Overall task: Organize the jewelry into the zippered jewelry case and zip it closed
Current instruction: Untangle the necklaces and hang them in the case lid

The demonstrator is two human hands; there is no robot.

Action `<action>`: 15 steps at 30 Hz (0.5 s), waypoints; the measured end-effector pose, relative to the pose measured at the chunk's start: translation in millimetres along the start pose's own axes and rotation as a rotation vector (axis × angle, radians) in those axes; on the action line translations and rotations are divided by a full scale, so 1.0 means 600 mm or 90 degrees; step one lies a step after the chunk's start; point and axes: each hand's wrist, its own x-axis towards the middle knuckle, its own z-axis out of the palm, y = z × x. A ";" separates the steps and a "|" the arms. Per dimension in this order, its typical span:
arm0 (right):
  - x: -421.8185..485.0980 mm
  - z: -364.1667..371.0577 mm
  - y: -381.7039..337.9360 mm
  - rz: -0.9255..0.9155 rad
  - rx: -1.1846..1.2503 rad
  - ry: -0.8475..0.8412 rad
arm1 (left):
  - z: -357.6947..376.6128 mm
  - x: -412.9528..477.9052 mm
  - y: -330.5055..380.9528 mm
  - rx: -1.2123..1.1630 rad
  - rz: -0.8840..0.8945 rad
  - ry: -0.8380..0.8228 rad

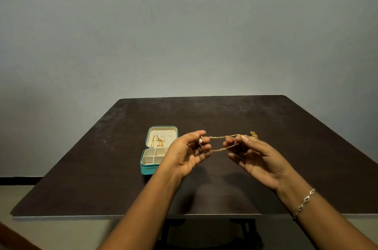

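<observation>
Stretching a gold necklace (222, 143) between two bare hands, a person holds it in the air above a dark table (225, 114). The chain runs side to side across the view, nearly level, doubled into an upper and a lower strand. The left hand (187, 153) pinches one end with curled fingers, and a small pale bead (200, 140) shows at its fingertips. The right hand (255, 159) grips the other end between thumb and forefinger, its remaining fingers loosely spread below. A silver-toned bracelet (305, 200) circles the right wrist.

The teal jewelry case (157, 149) sits open on the table just left of the left hand, which partly hides its right edge. Its long axis points away from the person, with the lid at the far end and the divided cream compartments at the near end. Gold chains (158, 141) lie against the lid's lining. Another small gold piece (253, 134) rests on the table just beyond the right hand's fingers.
</observation>
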 end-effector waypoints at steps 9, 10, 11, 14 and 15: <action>-0.004 -0.003 -0.033 0.033 -0.219 0.137 | -0.014 0.006 0.000 0.368 0.173 0.035; -0.003 -0.007 -0.033 0.034 -0.249 0.146 | -0.025 0.010 0.009 0.400 0.222 0.070; -0.003 -0.006 -0.035 0.036 -0.272 0.152 | -0.038 0.016 0.018 0.422 0.268 0.113; -0.001 -0.010 -0.033 0.042 -0.308 0.151 | -0.092 0.039 0.046 0.508 0.373 0.281; -0.002 -0.009 -0.032 0.048 -0.308 0.149 | -0.113 0.048 0.053 0.557 0.379 0.339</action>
